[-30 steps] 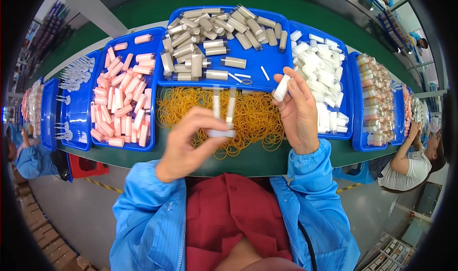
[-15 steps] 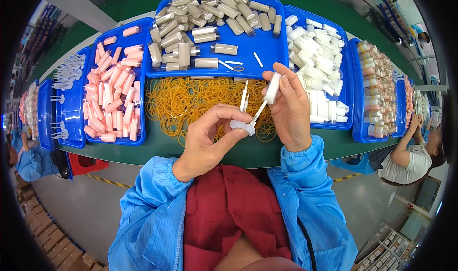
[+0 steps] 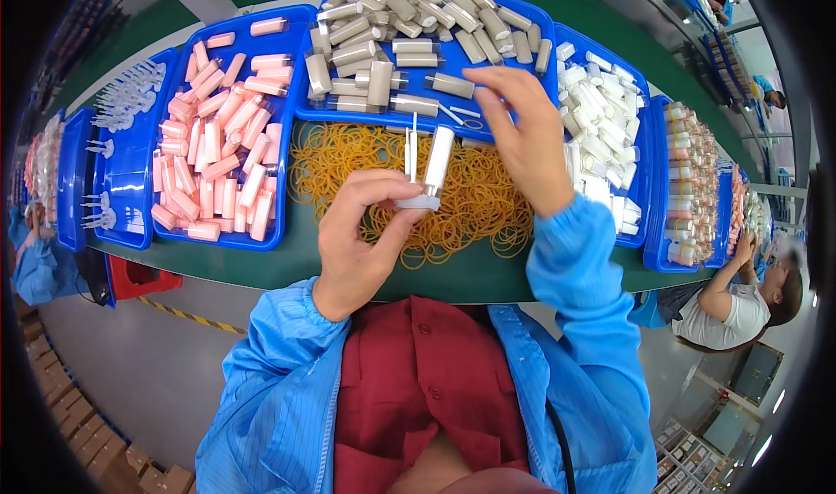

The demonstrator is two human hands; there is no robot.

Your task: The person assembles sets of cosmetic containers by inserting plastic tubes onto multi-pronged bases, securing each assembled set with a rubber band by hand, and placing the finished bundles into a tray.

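My left hand (image 3: pixel 361 237) pinches a white plastic base (image 3: pixel 419 202) between thumb and fingers. Thin white prongs (image 3: pixel 411 150) rise from this base, and a white cylinder (image 3: pixel 439 156) stands on it beside them. My right hand (image 3: pixel 522 133) reaches over the near edge of the blue tray of grey cylinders. Its thumb and index finger are apart at the right end of one grey cylinder (image 3: pixel 450 85) in a clear sleeve; whether they touch it, I cannot tell. Below my hands, yellow rubber bands (image 3: pixel 344 168) lie heaped on the green table.
Blue trays hold pink cylinders (image 3: pixel 228 115) and white pronged bases (image 3: pixel 122 94) on the left. White cylinders (image 3: pixel 601 102) and bundled cylinders (image 3: pixel 684 172) fill trays to the right. Loose white sticks (image 3: pixel 450 113) lie in the middle tray. A co-worker (image 3: pixel 740 294) sits at far right.
My right hand has let go of the white cylinder, now seated lower on the base, and moved up to the grey cylinders. My left hand still holds the base, now more upright. The view has shifted.
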